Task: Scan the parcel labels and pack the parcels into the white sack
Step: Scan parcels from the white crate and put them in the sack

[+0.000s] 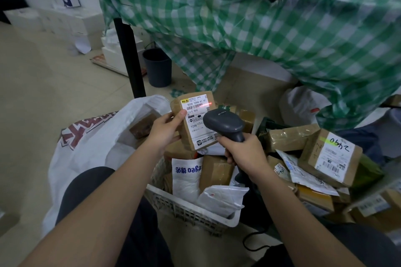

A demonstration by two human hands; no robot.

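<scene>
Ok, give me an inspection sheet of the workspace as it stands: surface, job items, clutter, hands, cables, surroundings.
Surface: beige tiled floor; no worktable in use.
Job's things: brown parcel held up, red scan line on its label barcode; grey scanner aimed at it; white sack open on the left, brown parcels inside; white crate full of parcels.
Clutter: loose boxes and mailers piled on the right.
Hands: left hand grips the parcel, thumb on the label; right hand grips the scanner handle.
Cables: black scanner cord coiled below the crate.
Surroundings: green checked tablecloth, dark bin, white boxes by the wall.
</scene>
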